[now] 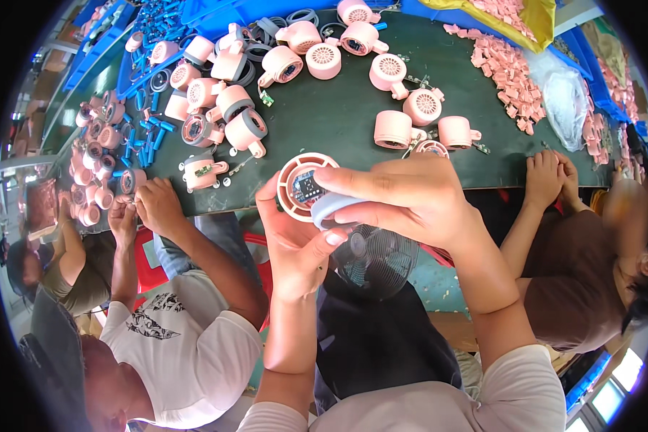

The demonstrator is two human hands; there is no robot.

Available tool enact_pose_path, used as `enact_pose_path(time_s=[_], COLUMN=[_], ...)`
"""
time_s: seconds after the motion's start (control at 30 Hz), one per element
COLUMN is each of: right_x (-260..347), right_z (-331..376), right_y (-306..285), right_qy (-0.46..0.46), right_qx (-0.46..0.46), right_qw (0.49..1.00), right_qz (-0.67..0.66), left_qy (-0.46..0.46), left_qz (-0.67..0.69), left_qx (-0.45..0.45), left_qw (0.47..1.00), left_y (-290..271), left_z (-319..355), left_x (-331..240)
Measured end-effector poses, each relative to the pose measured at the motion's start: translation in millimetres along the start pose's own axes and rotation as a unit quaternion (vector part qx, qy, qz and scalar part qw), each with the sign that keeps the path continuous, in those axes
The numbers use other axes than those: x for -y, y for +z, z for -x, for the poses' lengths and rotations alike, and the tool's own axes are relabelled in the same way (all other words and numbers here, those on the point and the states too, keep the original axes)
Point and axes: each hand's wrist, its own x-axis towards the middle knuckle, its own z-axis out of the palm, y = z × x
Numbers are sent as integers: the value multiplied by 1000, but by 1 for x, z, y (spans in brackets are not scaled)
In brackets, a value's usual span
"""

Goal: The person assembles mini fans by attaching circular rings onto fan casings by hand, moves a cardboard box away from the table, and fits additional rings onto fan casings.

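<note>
My left hand (289, 248) is wrapped round a pink round fan housing (286, 189), its open side facing up. Inside the housing a small dark circuit board (309, 184) shows. A grey ring (330, 206) sits between the fingers of my right hand (421, 198), tilted against the housing's lower right edge. One right fingertip reaches over the housing's rim beside the board. Just beyond my right hand stand several pink housings, one with its open side up (432, 148), near a closed one (394, 129).
Pink housings with grey rings (230, 108) crowd the dark green table (317, 108) at the left, with blue cylinders (147, 137) beyond. Small pink parts (504, 79) lie at the far right near a clear plastic bag (563, 101). Co-workers sit on both sides; a black fan (374, 259) stands below my hands.
</note>
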Motion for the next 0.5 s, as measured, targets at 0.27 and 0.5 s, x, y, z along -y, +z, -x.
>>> enact_pose_path(time_s=[0.27,0.5], right_x=[-6,8], right_z=[-6,-10], right_y=[14,4], right_qy=[-108,-128], right_qx=[-116,-108], right_qw=[986,983], right_qz=[47,69], left_qy=[1,20], left_qz=[-50,-81], left_qx=[23,19], left_qw=[998,996], left_y=[14,22], left_z=[11,16], left_x=[-4,-11])
